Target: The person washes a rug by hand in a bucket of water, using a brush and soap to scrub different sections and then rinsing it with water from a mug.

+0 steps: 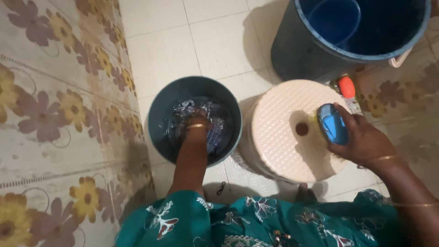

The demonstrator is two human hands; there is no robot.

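My left hand [197, 124] reaches down into a small dark teal bucket [160, 105] and is sunk among wet dark cloth [215, 130] in the water, so its fingers are hidden. A gold bangle sits on that wrist. My right hand [361, 139] holds a blue oval brush [333, 123] at the right edge of a round cream plastic stool [283, 132] with a hole in its middle.
A big dark blue bucket [292, 50] with a blue mug [334, 18] inside stands at the top right. A bottle with an orange cap [346, 87] lies behind the stool. A flower-patterned tiled wall [55, 114] runs along the left; the floor is pale tile.
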